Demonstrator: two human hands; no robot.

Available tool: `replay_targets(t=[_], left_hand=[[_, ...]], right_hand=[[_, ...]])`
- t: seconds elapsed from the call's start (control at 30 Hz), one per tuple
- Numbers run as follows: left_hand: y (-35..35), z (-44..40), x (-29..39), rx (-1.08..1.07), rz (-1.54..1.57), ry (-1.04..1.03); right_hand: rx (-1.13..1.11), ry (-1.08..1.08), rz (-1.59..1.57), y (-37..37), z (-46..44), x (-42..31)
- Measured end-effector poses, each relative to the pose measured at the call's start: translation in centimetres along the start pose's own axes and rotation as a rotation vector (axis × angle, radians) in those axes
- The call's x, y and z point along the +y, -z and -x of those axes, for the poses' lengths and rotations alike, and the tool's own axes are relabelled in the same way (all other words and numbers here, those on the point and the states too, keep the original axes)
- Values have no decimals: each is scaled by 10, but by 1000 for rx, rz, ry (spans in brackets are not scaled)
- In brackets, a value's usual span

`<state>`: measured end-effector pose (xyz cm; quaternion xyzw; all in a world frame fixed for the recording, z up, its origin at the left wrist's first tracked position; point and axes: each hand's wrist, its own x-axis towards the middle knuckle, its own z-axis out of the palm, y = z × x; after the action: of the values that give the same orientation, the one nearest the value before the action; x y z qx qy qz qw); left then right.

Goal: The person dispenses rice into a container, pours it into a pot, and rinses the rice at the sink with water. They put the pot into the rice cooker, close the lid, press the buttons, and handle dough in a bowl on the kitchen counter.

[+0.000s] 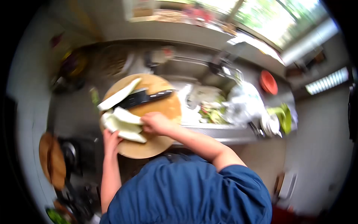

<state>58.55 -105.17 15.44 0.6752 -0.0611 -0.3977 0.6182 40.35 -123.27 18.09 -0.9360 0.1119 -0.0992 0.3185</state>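
Note:
A round wooden cutting board (pixel 164 112) lies in front of me at the sink's left side. Long pale gourd pieces (pixel 125 126) rest on its near left part, and another long gourd piece (pixel 120 95) slants across its far left. My right hand (pixel 154 123) pinches the right end of one near piece. At the lower left, my left hand (pixel 111 142) curls its fingers round the edge of the near pieces. A black-handled kitchen knife (pixel 143 98) lies flat between the far piece and the near ones. Motion blur softens the finger details.
Right of the board, the sink (pixel 182 69) has vegetable scraps (pixel 212 112) and a white plastic bag (pixel 244 104) beside it. A red bowl (pixel 268 82) and a green item (pixel 285 116) stand farther right. A round wooden lid (pixel 52 160) is at the left.

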Motion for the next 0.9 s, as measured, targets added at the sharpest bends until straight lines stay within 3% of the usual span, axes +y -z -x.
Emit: replay_targets(t=[0.13, 0.17, 0.2, 0.27, 0.33, 0.4, 0.53, 0.6, 0.67, 0.73, 0.83, 0.9], left_hand=[[19, 11, -4, 7, -227, 72], [19, 16, 0, 38, -240, 57], [23, 17, -1, 59, -240, 54], [27, 20, 2, 111, -274, -21], [22, 27, 10, 165, -435, -162], [25, 19, 9, 203, -661, -460], [-3, 38, 26, 141, -630, -663], [-13, 46, 31, 87, -866, -984], [-23, 60, 32, 58, -916, -1016], [-35, 73, 32, 47, -966, -1040], [-45, 92, 32, 20, -939, -1051], [-55, 104, 30, 25, -936, -1054]], right_hand=[[147, -27, 83, 12, 25, -5], [17, -119, 46, 33, 33, -12], [38, -138, 53, 39, 44, -7], [329, -139, 88, 47, 64, -4], [405, -159, 97, 62, 89, 0], [549, -213, 72, 69, 114, 5], [664, -386, 120, 66, 168, -2], [692, -410, 158, 66, 193, -7], [768, -455, 220, 79, 225, -15], [896, -604, 216, 100, 270, -17], [1138, -1101, 158, 138, 361, -1], [1323, -1199, 350, 159, 439, 34]])
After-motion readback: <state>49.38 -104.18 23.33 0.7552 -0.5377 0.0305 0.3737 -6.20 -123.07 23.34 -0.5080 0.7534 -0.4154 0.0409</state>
